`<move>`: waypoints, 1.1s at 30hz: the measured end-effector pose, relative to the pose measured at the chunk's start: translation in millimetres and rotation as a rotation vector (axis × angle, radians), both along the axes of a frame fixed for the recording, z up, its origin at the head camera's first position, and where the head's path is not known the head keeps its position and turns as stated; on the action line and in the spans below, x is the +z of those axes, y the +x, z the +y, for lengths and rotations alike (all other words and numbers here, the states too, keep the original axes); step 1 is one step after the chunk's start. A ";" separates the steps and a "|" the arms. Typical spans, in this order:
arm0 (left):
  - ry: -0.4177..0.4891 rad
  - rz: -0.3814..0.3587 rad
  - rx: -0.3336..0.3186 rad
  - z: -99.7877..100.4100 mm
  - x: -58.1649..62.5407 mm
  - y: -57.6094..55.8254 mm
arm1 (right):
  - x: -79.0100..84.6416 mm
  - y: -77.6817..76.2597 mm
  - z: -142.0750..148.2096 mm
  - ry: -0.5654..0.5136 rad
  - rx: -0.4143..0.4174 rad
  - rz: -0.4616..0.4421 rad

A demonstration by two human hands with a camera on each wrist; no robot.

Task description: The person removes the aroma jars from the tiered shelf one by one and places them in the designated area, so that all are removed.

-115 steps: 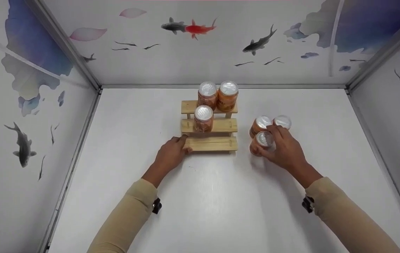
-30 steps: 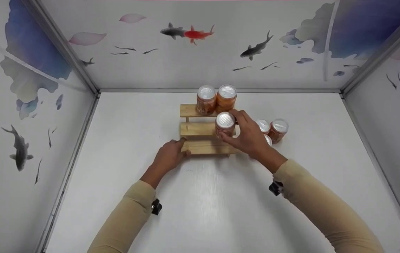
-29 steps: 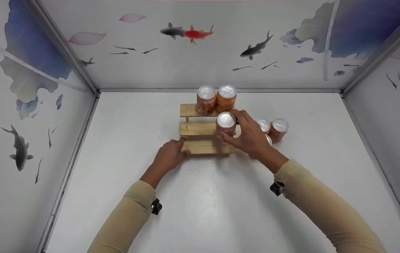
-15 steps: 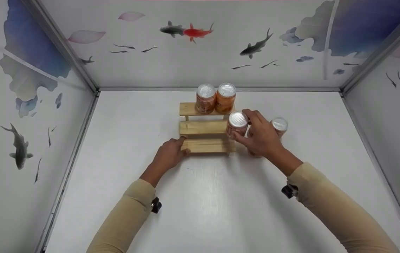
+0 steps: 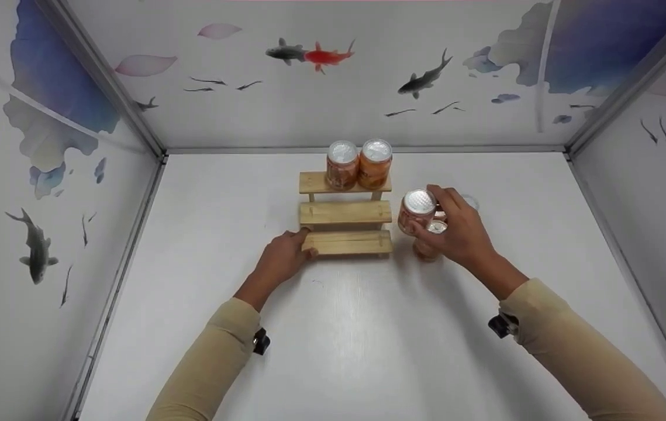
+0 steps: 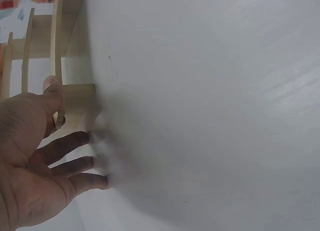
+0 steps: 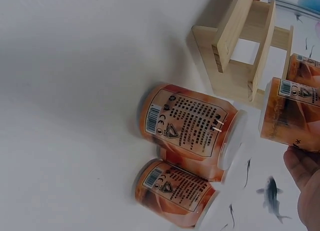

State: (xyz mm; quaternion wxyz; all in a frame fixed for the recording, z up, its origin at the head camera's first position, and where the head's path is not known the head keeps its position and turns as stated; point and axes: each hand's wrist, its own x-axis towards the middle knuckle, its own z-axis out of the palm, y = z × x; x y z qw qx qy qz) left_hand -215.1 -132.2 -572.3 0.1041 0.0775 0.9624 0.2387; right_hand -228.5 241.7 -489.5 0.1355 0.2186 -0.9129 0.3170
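Observation:
My right hand (image 5: 466,233) grips an orange jar (image 5: 411,221) with a silvery lid, thumb on the near side and fingers at the back. In the right wrist view this jar (image 7: 285,113) hangs upright above the table, beyond other jars. It is just right of a three-step wooden stand (image 5: 344,242). Thumb and index finger of my left hand (image 5: 282,257) pinch the left end of the lowest step; the left wrist view shows the other fingers spread beside the stand's leg (image 6: 77,96). Two like jars, a left one (image 5: 342,171) and a right one (image 5: 375,169), stand on the top step.
On the white table (image 5: 333,339), a front jar (image 5: 425,250) and two more jars stand close together right of the stand, partly hidden by my right hand. Printed panels with fish (image 5: 333,55) wall in the back and sides.
The jar stood on the middle step at first. My right hand has since taken hold of it, lifted it and carried it right, off the stand. My left hand stays put.

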 end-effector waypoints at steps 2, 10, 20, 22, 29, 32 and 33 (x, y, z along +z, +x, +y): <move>0.001 0.001 -0.003 -0.2 1.0 0.5 | -0.6 1.4 4.5 -0.006 -0.005 -0.005; -0.009 -0.010 -0.001 0.0 7.4 -3.4 | 0.3 3.3 20.2 0.004 -0.043 0.028; -0.004 -0.020 -0.001 1.3 2.1 0.6 | -5.2 10.7 43.1 0.003 -0.076 0.048; -0.008 -0.024 0.001 1.7 1.8 1.0 | -6.5 11.0 48.0 -0.001 -0.085 0.056; 0.001 -0.033 0.012 3.0 3.8 1.0 | -9.8 12.7 64.3 -0.021 -0.122 0.072; 0.004 -0.031 0.014 2.2 4.2 1.6 | -11.0 13.4 69.5 -0.041 -0.140 0.069; 0.007 -0.030 0.016 1.6 4.1 1.6 | -11.3 13.4 71.0 -0.048 -0.145 0.068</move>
